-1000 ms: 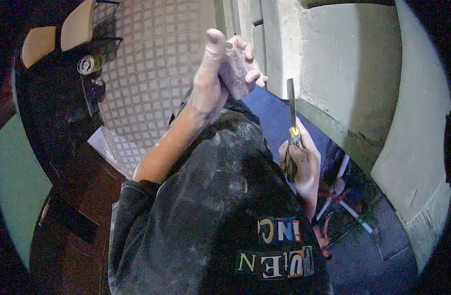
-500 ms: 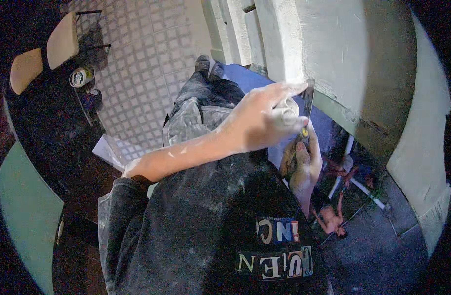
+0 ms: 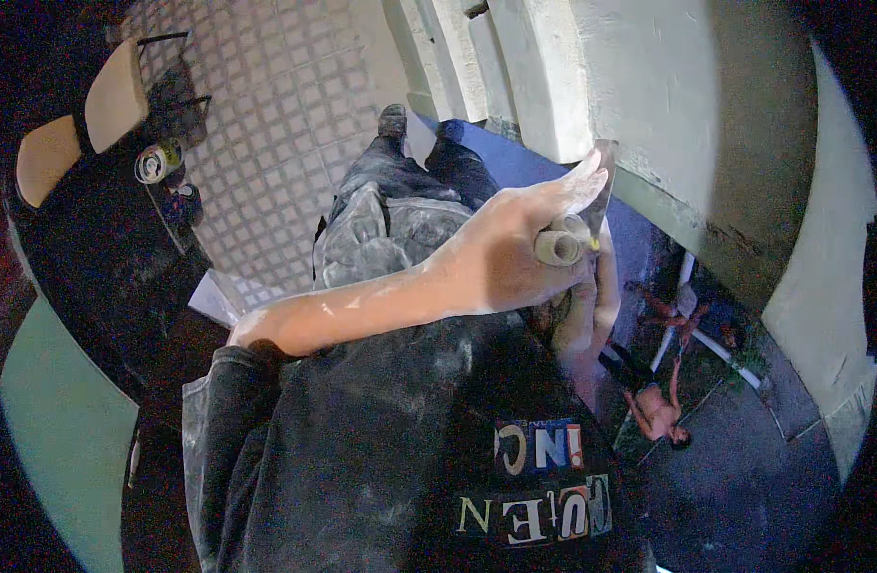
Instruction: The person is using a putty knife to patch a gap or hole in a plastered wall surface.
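Observation:
My left hand point(image 3: 520, 244), dusted white, is closed around a pale cylinder point(image 3: 559, 248) whose round end faces up. What the cylinder belongs to is hidden. My left thumb and a finger reach out against the flat blade of a putty knife point(image 3: 606, 191), near its tip. Below and partly behind it, my right hand point(image 3: 587, 310) wraps the knife's handle, with a bit of yellow showing at the neck. The blade points away from me, beside the edge of a pale plastered wall point(image 3: 649, 86).
Two chairs point(image 3: 116, 95) and a can point(image 3: 158, 164) on a dark surface are at the left, by a tiled floor point(image 3: 267, 115). A blue surface point(image 3: 496, 153) runs below the wall's edge. At lower right, another person point(image 3: 660, 411) is near white bars point(image 3: 725, 358).
My hands have drawn closer together, and my left fingers have straightened along the blade. The blade has risen slightly in view. My legs stand further apart.

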The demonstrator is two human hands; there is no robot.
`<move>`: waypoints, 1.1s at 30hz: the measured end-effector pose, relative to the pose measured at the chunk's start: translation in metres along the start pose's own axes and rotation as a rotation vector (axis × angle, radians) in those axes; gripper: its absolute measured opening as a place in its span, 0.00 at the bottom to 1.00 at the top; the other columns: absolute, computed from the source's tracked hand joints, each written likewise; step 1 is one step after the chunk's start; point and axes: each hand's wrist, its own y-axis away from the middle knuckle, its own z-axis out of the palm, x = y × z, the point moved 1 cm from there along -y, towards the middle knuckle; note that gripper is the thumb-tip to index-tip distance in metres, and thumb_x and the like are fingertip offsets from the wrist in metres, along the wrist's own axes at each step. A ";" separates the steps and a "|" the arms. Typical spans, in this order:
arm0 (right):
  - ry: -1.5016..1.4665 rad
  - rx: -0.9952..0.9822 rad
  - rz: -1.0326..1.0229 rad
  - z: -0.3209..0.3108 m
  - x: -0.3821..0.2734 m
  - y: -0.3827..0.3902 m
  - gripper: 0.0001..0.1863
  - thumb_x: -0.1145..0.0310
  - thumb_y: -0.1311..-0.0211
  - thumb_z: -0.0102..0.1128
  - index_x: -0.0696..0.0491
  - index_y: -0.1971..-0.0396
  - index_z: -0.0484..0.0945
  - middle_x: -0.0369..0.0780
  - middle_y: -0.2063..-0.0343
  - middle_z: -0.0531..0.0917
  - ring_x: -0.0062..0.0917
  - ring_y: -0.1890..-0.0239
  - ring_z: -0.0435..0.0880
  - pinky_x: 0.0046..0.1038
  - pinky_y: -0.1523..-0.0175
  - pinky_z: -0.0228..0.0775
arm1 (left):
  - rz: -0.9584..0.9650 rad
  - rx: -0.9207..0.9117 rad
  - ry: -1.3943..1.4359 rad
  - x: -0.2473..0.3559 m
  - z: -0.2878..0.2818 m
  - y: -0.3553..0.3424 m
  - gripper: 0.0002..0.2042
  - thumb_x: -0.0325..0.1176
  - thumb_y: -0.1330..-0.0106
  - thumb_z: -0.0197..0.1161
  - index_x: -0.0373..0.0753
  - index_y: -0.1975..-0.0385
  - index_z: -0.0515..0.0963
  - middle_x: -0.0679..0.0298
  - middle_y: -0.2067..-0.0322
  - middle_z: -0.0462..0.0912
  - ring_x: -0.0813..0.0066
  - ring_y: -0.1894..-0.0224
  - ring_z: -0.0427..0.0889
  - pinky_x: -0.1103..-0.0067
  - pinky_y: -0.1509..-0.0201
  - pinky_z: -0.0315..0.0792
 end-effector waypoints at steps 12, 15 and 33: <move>-0.072 -0.002 0.133 0.006 -0.015 -0.004 0.24 0.68 0.21 0.39 0.62 0.31 0.58 0.44 0.48 0.79 0.23 0.52 0.79 0.24 0.47 0.71 | 0.050 0.011 -0.057 -0.012 -0.004 0.004 0.34 0.25 0.39 0.63 0.33 0.31 0.61 0.51 0.52 0.82 0.63 0.56 0.84 0.72 0.49 0.76; -0.066 -0.022 0.152 0.009 -0.016 -0.009 0.25 0.66 0.22 0.41 0.63 0.31 0.58 0.45 0.45 0.77 0.25 0.49 0.78 0.26 0.44 0.70 | 0.047 -0.032 -0.086 0.005 -0.014 -0.004 0.35 0.25 0.39 0.63 0.33 0.30 0.59 0.50 0.52 0.82 0.65 0.55 0.83 0.73 0.47 0.75; 0.316 0.048 -0.100 0.021 0.029 -0.009 0.28 0.60 0.22 0.40 0.65 0.32 0.59 0.49 0.44 0.77 0.27 0.46 0.79 0.27 0.42 0.72 | -0.290 -0.102 0.213 -0.003 -0.021 0.005 0.38 0.21 0.41 0.62 0.38 0.27 0.58 0.57 0.65 0.81 0.74 0.65 0.79 0.78 0.58 0.75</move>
